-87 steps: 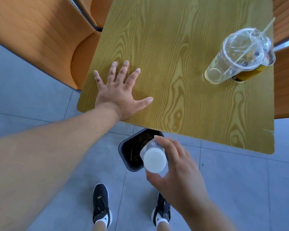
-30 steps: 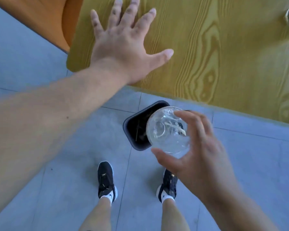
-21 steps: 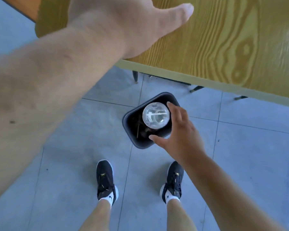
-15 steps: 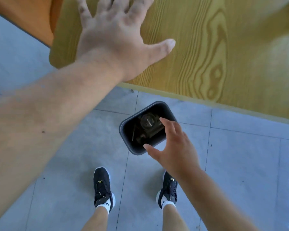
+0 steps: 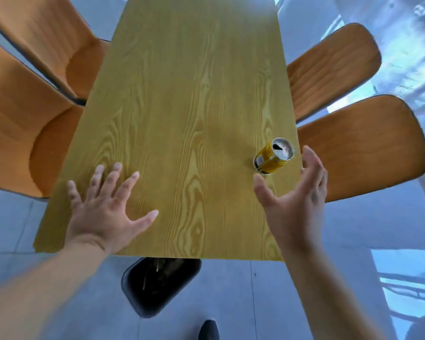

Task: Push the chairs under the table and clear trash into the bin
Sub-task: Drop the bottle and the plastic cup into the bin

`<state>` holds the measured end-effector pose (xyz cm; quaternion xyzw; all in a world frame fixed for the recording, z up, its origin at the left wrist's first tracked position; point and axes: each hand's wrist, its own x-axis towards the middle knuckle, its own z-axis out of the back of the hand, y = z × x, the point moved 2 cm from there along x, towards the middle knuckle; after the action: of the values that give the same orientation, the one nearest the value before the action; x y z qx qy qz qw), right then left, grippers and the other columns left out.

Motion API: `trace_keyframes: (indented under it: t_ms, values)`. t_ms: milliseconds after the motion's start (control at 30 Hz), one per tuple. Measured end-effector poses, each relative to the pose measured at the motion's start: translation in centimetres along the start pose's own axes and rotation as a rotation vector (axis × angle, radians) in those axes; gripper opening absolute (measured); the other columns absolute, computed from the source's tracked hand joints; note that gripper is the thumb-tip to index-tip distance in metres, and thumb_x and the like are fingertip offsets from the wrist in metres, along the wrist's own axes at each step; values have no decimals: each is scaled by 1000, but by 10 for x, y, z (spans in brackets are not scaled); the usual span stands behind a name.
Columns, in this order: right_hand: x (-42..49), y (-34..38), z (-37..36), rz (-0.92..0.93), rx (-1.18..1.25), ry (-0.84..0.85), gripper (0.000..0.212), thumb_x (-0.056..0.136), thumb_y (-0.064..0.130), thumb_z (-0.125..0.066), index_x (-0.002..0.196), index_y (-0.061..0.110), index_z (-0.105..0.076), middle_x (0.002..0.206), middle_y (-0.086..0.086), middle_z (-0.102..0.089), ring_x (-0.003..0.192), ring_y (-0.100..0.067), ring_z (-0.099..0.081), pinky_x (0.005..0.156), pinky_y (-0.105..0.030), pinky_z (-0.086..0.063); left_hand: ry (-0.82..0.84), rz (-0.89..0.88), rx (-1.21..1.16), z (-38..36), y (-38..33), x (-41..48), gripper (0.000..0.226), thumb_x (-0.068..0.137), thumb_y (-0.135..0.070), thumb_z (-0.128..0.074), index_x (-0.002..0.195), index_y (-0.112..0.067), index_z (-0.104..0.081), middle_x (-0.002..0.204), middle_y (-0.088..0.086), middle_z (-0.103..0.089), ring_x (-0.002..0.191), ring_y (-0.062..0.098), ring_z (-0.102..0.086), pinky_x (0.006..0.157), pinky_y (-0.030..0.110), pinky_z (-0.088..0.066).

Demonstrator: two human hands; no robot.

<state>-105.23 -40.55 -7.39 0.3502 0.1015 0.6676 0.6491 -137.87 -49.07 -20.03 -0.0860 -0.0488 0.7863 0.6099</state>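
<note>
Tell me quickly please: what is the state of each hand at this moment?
Left hand: open, fingers spread, flat on the table, holding nothing.
Right hand: open and empty, close to the can but not touching it.

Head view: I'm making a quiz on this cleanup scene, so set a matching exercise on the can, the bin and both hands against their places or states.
Things:
1. can
2. bin
3. left hand
4. right hand

States:
A. flat on the table, fingers spread
B. on the floor, partly under the table's near edge
C. upright near the table's right edge
D. open in the air, empty, beside the can

Pairs: 1-C, 2-B, 3-A, 4-D
</note>
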Motion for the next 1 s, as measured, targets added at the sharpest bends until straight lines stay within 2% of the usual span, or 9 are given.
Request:
trace_keyframes:
  t_ms: [100,167,267,333,400,533,667,833,1000]
  values:
    - [51,-23,-9,-126,-25,118,118,74,64,-83,160,18,-17,160,-10,-33,147,-25,-30,118,-49,-32,-12,-2,-10,0,-1,0,99,78,-98,-31,160,-42,-25,173,-2,-14,159,25,1,120,70,3]
    - [72,-33,-24,-212,19,256,123,69,71,-82,162,26,-16,161,-6,-32,137,-7,-35,109,-31,-32,0,7,6,1,1,2,99,78,-98,-29,160,-43,-22,173,-2,-12,159,25,3,120,70,5]
    - [85,-43,-42,-190,-14,313,96,76,60,-84,154,27,-39,144,0,-49,114,-1,-46,95,-24,-36,-2,3,11,0,-2,3,99,78,-98,-28,160,-43,-20,174,-1,-11,159,26,4,120,71,6]
    - [84,-42,-48,-142,-47,280,73,81,46,-81,144,24,-50,132,0,-59,111,-4,-48,93,-26,-40,-12,-1,6,-1,-1,3,99,78,-98,-29,160,-42,-21,173,-1,-12,159,27,3,120,72,4]
    - [74,-37,-51,-118,-62,282,66,83,42,-79,140,24,-52,130,0,-61,113,-5,-50,96,-30,-44,-20,1,-3,-1,0,3,99,78,-98,-27,160,-42,-21,173,-1,-10,159,26,5,119,71,5]
    - [12,-8,-47,-85,19,362,66,79,49,-80,138,33,-52,129,7,-60,102,-2,-60,90,-30,-49,-8,6,-23,0,0,4,99,78,-99,-24,160,-43,-19,174,-3,-5,158,24,9,119,71,7]
    - [-96,34,-41,47,71,447,68,74,52,-77,135,36,-52,118,24,-53,103,14,-52,83,-4,-37,-13,1,-41,-5,3,3,100,77,-99,-23,160,-43,-19,174,-3,-5,159,25,7,119,72,8]
    - [-199,50,-36,162,167,506,71,74,40,-82,138,32,-51,122,22,-53,113,0,-56,91,-10,-39,-57,-7,-20,-13,5,3,103,77,-99,-21,161,-40,-22,174,1,-10,159,29,0,119,71,7]
    - [-248,29,-71,162,138,529,73,77,36,-83,141,26,-49,126,11,-54,115,6,-49,94,-12,-38,-151,-17,-1,-19,5,0,102,73,-100,-24,157,-42,-30,167,-4,-32,155,28,-22,120,71,-1]
